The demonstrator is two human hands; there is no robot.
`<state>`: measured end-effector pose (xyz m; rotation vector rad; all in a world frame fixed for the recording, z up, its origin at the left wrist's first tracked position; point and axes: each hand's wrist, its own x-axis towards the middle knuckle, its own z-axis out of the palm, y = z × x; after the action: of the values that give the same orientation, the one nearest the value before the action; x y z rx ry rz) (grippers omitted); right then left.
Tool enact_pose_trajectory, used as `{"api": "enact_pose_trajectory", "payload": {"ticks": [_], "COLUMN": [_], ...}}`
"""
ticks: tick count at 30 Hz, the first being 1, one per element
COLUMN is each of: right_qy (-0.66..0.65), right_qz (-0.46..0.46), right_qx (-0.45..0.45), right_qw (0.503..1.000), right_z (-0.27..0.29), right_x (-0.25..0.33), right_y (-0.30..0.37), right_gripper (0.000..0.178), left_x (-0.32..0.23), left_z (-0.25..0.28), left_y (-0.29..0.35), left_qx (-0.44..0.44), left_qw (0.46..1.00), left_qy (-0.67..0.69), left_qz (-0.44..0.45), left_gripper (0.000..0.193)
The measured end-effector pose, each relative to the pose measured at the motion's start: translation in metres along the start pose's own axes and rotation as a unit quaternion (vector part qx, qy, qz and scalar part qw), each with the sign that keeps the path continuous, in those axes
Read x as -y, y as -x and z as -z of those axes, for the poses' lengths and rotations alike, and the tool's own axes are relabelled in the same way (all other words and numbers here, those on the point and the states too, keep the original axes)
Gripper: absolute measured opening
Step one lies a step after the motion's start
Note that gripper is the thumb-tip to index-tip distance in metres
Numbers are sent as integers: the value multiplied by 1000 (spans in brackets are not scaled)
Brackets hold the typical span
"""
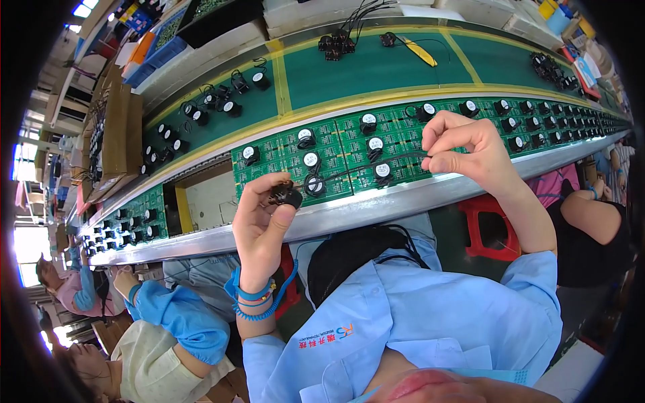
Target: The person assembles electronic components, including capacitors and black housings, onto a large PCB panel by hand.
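Observation:
My left hand (261, 225) grips a small black round component (286, 195) between thumb and fingers, just above the near rail. A thin black cable (356, 170) stretches from near that component, with a loop in it, across the green circuit boards. Off to the right, my right hand (470, 151) pinches the cable's far end between thumb and fingertips. Under the cable lies a panel of green circuit boards (269, 168), bearing black cylinders with white round tops, such as the one (383, 170) below the cable. A coiled blue cord (269, 310) circles my left wrist.
Metal rail (390, 207) edges the bench. Behind the boards, a green mat (363, 74) with yellow tape holds loose black cylinders (208, 101) and a yellow-handled tool (421, 52). Cardboard box (121, 134) stands left. People sit both sides; a red stool (494, 250) is at right.

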<state>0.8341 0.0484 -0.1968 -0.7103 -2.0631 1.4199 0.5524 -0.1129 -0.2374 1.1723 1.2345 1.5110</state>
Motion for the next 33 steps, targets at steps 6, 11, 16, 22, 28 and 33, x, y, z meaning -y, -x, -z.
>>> {"api": "enact_pose_trajectory", "payload": {"ticks": [6,11,16,22,28,33], "right_qy": [-416,-483,346,195,-434,189], "right_qz": [-6,65,350,153,51,280], "right_qx": [74,-63,-287,69,31,-258], "right_qw": [906,871,822,966,899,905], "right_z": [-15,-32,-2,2,-51,-7], "right_x": [-5,-1,-6,-8,-6,-14], "right_y": [10,-17,-33,-8,0,-25], "right_gripper": [27,20,13,11,16,24], "left_x": [15,26,-1,1,21,12], "left_z": [-16,-66,-57,-37,-90,-87], "left_y": [-2,10,-1,-25,-20,-28], "left_qx": [47,169,109,31,126,96], "left_qw": [997,980,993,953,981,976], "left_qy": [-64,20,-45,-267,-133,-155], "left_qz": [17,101,-1,-137,-66,-118], "left_gripper": [35,41,52,56,68,74]}}
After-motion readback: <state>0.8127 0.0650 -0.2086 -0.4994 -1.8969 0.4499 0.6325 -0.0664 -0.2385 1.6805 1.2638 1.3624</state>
